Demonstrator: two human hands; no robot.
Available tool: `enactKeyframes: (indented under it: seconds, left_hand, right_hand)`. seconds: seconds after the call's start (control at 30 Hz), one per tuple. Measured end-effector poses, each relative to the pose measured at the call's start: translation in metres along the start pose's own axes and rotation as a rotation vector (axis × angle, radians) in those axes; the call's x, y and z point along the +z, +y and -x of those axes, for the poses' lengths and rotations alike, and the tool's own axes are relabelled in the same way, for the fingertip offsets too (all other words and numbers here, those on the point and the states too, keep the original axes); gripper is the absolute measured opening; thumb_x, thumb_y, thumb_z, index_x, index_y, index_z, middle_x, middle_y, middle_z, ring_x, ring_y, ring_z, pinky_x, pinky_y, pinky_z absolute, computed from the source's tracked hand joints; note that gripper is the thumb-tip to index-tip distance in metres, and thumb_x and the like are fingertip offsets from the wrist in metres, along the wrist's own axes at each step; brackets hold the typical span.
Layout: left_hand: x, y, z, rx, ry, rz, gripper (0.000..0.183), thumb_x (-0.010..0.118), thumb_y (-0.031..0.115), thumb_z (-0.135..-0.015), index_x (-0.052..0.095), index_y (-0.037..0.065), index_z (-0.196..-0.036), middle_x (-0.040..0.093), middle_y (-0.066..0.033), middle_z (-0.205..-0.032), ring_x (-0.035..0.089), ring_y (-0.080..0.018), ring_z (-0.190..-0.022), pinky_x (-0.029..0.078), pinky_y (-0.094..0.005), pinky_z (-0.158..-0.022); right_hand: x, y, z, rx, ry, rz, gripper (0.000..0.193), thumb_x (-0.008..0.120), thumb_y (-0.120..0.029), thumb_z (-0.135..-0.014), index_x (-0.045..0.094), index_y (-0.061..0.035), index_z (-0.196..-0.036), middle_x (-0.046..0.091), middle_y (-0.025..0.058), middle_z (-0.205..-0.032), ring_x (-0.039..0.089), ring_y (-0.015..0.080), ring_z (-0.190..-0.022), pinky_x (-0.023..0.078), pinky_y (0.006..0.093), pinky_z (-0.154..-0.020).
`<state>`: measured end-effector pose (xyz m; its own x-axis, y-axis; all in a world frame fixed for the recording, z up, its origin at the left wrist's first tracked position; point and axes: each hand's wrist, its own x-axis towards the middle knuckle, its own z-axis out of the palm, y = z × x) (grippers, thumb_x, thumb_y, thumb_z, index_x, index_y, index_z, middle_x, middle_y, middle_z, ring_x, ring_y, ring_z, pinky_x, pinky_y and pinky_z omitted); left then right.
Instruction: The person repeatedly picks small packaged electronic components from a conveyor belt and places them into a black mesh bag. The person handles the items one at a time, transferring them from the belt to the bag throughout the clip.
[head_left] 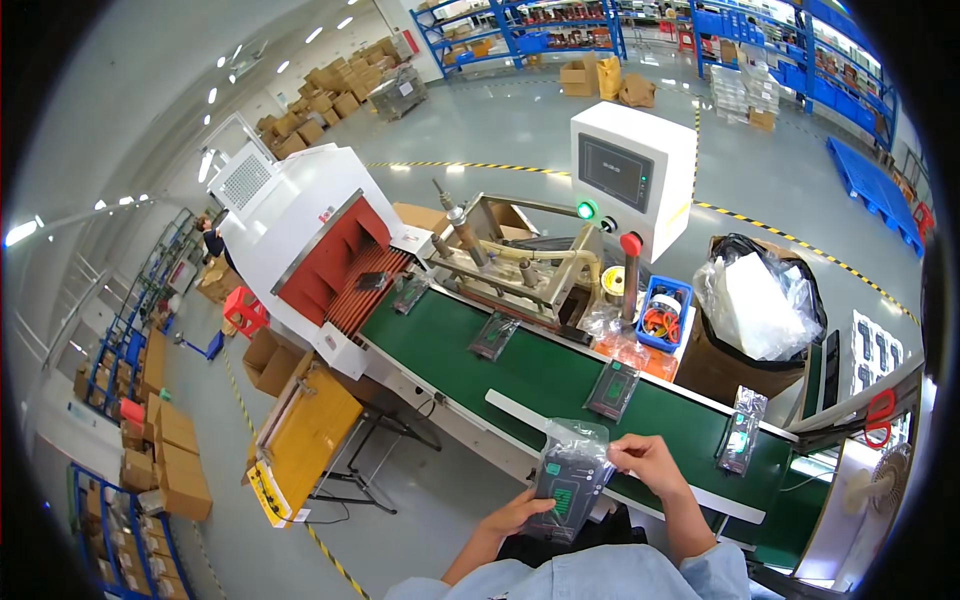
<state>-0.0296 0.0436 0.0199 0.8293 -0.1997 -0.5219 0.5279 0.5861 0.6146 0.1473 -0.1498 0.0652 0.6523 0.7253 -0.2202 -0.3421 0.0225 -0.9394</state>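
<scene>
While both hands work near the bottom middle of the view, a bagged dark device (568,478) hangs between them, just off the near edge of the green belt (540,375). The left hand (515,516) cups the lower end from beneath, fingers curled under the pack, and the right hand (648,462) pinches the clear film at the upper right corner, so both are closed on the same pack. It looks light, judging by how easily two fingertip grips carry it. The core seems flat and stiff, a dark slab with a green patch on its face, while the wrap is loose, crinkly and glossy, which suggests a slippery skin that may slide over what is inside. A pinch on the film alone would probably let the slab sag or swing; a surer hold would press through the plastic on the long edges of the slab, or support it flat from below as the left hand does. The puffed top of the bag is the poorest place to grip. Other packs lie apart on the belt: one (612,388) just beyond the hands, one (494,335) farther left, one (741,437) at the right, and two small ones near the red mouth of the white tunnel machine (300,215) at the far left. Beyond the belt stand a white control box (632,170) and a bin lined with clear plastic (760,300).
</scene>
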Motion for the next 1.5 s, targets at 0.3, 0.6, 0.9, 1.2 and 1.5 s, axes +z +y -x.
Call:
enactKeyframes:
  seconds: [0.3,0.6,0.9,1.2,1.5]
  left_hand:
    - [-0.015,-0.005,0.007,0.075,0.007,0.139,0.049,0.054,0.019,-0.083,0.038,-0.001,-0.125,0.054,-0.0123,-0.113,0.056,-0.0205,-0.100,0.046,-0.0343,-0.086]
    - [-0.046,0.004,0.043,0.232,0.142,0.148,0.055,0.053,0.012,-0.081,0.031,0.000,-0.129,0.050,-0.0156,-0.117,0.055,-0.0248,-0.103,0.046,-0.0407,-0.088]
    - [-0.141,0.036,0.123,0.268,0.270,0.170,0.048,0.055,0.014,-0.082,0.038,0.001,-0.125,0.055,-0.0102,-0.110,0.058,-0.0176,-0.094,0.050,-0.0323,-0.078]
    - [-0.210,0.051,0.181,0.324,0.266,0.430,0.033,0.053,0.012,-0.082,0.049,0.000,-0.112,0.061,-0.0114,-0.099,0.062,-0.0229,-0.086,0.052,-0.0381,-0.076]
    - [-0.231,0.055,0.208,0.364,0.247,0.419,0.035,0.052,0.012,-0.082,0.047,0.001,-0.115,0.059,-0.0119,-0.104,0.061,-0.0229,-0.092,0.051,-0.0393,-0.079]
  right_hand:
    - [0.017,0.032,0.005,0.076,-0.018,-0.089,0.014,0.058,-0.008,-0.083,0.060,0.0017,-0.092,0.059,0.0026,-0.076,0.054,0.0098,-0.068,0.044,0.0224,-0.063]
    - [0.092,0.058,-0.025,0.075,-0.066,0.070,0.019,0.060,-0.012,-0.083,0.064,0.0045,-0.091,0.062,0.0033,-0.079,0.056,0.0092,-0.074,0.046,0.0230,-0.069]
    - [0.205,0.110,-0.042,0.007,-0.126,0.302,0.020,0.061,-0.014,-0.083,0.063,0.0028,-0.094,0.064,0.0060,-0.077,0.056,0.0088,-0.067,0.045,0.0226,-0.061]
    - [0.297,0.104,-0.060,0.084,-0.120,0.264,0.022,0.060,-0.012,-0.084,0.061,0.0054,-0.099,0.063,0.0041,-0.083,0.056,0.0077,-0.077,0.045,0.0220,-0.070]
    - [0.321,0.103,-0.068,0.092,-0.239,0.182,0.025,0.065,-0.016,-0.081,0.062,0.0000,-0.101,0.062,0.0015,-0.083,0.053,0.0063,-0.072,0.043,0.0208,-0.063]
